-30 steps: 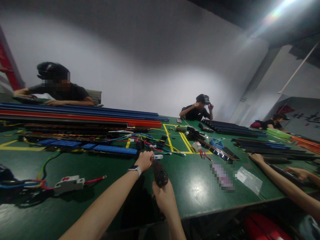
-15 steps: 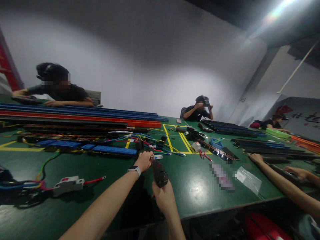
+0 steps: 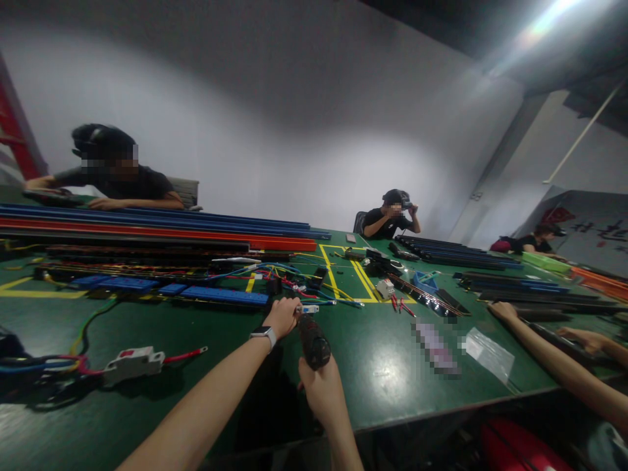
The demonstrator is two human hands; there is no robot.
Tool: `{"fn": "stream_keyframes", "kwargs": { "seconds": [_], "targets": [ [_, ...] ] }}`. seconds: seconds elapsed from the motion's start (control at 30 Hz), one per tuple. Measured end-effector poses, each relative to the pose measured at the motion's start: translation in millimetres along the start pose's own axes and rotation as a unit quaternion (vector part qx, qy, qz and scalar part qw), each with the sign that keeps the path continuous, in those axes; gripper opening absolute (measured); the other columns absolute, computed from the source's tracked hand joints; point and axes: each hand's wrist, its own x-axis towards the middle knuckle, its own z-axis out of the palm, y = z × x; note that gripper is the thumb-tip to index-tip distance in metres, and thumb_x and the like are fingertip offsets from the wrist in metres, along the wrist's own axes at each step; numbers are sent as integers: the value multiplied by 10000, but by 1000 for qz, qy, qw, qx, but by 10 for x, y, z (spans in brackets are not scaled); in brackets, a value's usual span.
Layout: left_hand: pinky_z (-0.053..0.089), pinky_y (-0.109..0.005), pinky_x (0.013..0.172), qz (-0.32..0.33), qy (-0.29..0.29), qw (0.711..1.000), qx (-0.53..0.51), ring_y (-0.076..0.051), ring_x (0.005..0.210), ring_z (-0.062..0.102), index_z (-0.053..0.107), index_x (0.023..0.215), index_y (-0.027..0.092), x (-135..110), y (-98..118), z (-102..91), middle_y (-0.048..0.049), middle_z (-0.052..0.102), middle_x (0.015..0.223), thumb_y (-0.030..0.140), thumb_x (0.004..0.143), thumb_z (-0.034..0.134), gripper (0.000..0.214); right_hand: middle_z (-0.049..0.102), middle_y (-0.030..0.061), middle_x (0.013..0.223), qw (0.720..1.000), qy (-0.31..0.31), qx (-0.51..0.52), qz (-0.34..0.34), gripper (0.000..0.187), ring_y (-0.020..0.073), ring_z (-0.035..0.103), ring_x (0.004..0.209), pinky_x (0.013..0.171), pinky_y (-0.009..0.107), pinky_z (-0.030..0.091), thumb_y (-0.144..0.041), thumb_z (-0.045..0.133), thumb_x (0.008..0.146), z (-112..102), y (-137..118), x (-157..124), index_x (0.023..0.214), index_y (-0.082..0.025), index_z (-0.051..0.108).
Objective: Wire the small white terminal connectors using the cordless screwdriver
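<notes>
My right hand (image 3: 321,391) is wrapped round the grip of a black electric screwdriver (image 3: 312,339) that points away from me over the green table (image 3: 206,386). Its tip meets a small white and blue part (image 3: 309,309). My left hand (image 3: 283,316), with a watch on the wrist, is closed at the tool's front end beside that part; what its fingers pinch is hidden.
A white circuit breaker (image 3: 133,364) with red wire lies at the left. Long red and blue rails (image 3: 161,227), blue strips (image 3: 223,296) and loose wires lie beyond. A co-worker's arms (image 3: 554,356) reach in from the right. Two people sit at the far side.
</notes>
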Motion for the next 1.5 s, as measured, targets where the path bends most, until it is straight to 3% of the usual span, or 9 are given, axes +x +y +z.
{"fn": "stream_keyframes", "kwargs": {
  "seconds": [1.17, 1.5],
  "targets": [
    [352, -367, 901, 9, 3, 1000, -4, -254, 1040, 566, 613, 1039, 238, -17, 8, -22, -92, 669, 1042, 269, 934, 455, 192, 655, 22, 719, 1000, 11, -2, -11, 271, 174, 617, 573, 532, 253, 460, -366, 566, 868, 35, 80, 7, 1036, -157, 601],
    [348, -356, 890, 15, 13, 1000, -13, -247, 1017, 565, 609, 1016, 240, -14, -8, -1, -87, 667, 1003, 286, 946, 437, 191, 627, 3, 651, 1000, 10, 10, -8, 225, 172, 607, 557, 535, 252, 454, -340, 563, 851, 31, 62, 0, 981, -161, 600]
  ]
}}
